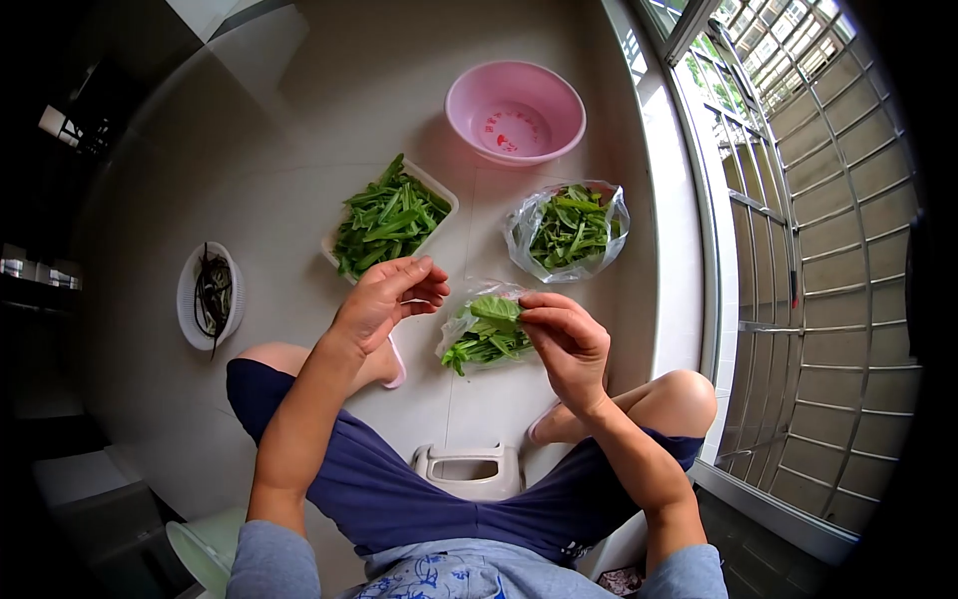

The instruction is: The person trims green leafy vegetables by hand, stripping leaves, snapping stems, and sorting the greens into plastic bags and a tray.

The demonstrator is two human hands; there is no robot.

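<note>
My right hand (571,349) pinches a broad green leaf (495,310) between thumb and fingertips. Across from it, my left hand (389,299) hovers with loosely curled fingers apart, and nothing shows in it. Under the leaf lies a clear plastic bag (451,331) with leafy green stems (487,347) in it, partly covered by the leaf and my right hand. Just beyond my left hand stands a white tray (445,186) heaped with cut greens (391,222).
A second clear bag (619,232) holds more greens at the right. Behind sits a pink basin (573,110). At the left is a white basket (188,299) with dark, thin pods or stems. A plastic stool (489,485) stands between my legs; a barred window (798,260) borders the right.
</note>
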